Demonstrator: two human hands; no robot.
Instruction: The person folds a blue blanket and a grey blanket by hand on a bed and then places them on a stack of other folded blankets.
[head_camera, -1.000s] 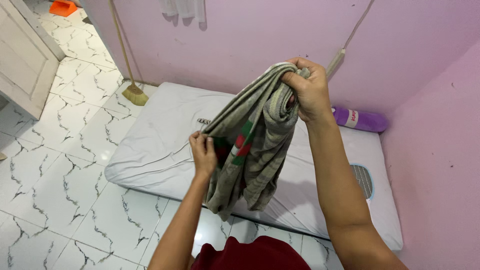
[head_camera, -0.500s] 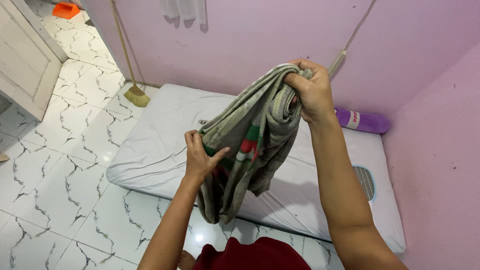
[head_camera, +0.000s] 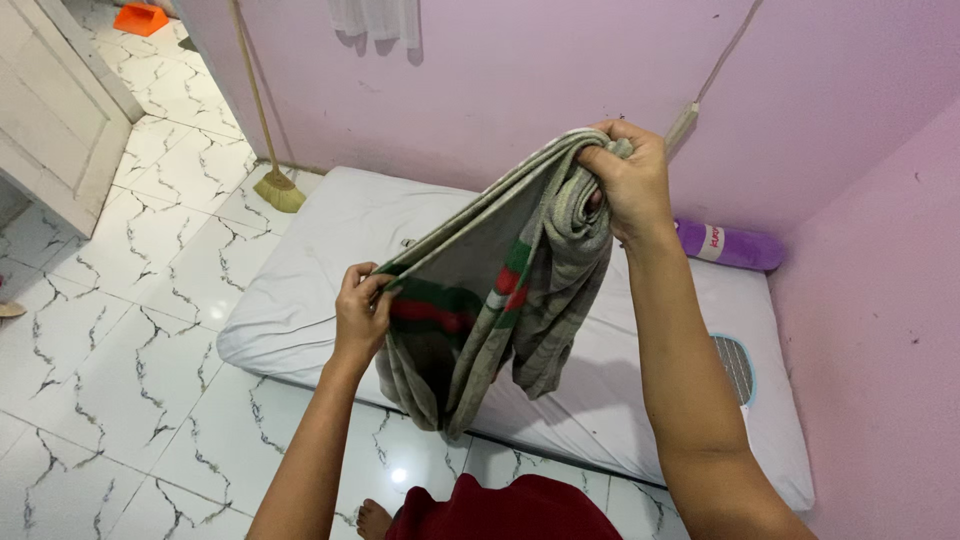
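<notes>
Right hand (head_camera: 628, 185) fists the bunched towel (head_camera: 490, 290) high over the mattress (head_camera: 330, 260), left hand (head_camera: 360, 310) only finger-pinches one edge, so that corner likely slips and the hanging folds drop.

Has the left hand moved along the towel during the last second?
Yes. The left hand slid leftward and slightly down, out toward the mattress's left edge, stretching the towel.
</notes>
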